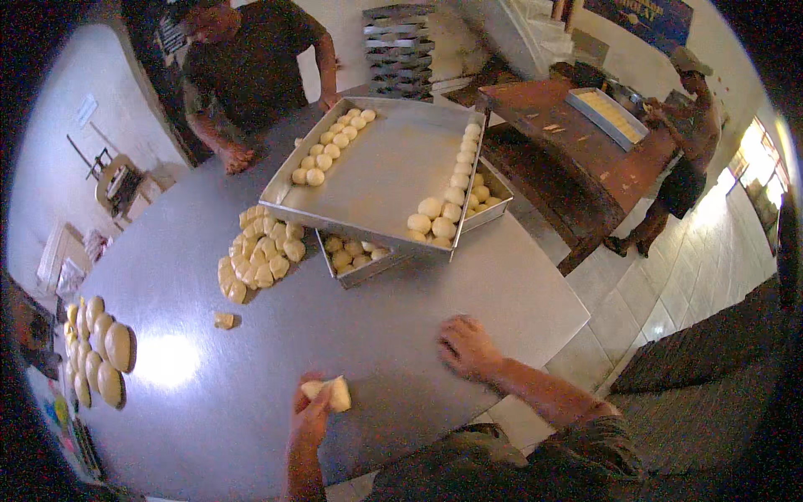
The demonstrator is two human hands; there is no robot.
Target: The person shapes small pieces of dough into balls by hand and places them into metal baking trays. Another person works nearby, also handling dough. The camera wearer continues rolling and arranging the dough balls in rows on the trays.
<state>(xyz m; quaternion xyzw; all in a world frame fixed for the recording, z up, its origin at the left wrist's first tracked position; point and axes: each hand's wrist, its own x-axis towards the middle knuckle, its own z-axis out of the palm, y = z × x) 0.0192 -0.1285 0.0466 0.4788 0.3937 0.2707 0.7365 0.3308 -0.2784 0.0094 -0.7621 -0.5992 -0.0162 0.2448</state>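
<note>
Low in the view, my left hand (310, 411) pinches a pale piece of dough (339, 394) between thumb and fingers, above the grey metal table (376, 320). My right hand (467, 348) is curled low over the tabletop, nearer the right edge; its palm is hidden, so whether dough lies under it cannot be seen. A small cut piece of dough (224, 320) lies alone, up and left of my left hand. Beyond it is a cluster of cut dough pieces (260, 251). A large metal tray (389, 169) holds rows of dough balls (332, 147) and more balls (443, 216) along its right side.
The large tray rests crosswise over another tray of dough balls (354, 256). Long dough pieces (100, 351) lie at far left. A person (251, 69) leans on the table's far side. Another person (684, 138) works at a wooden table (564, 144) holding a filled tray (607, 118).
</note>
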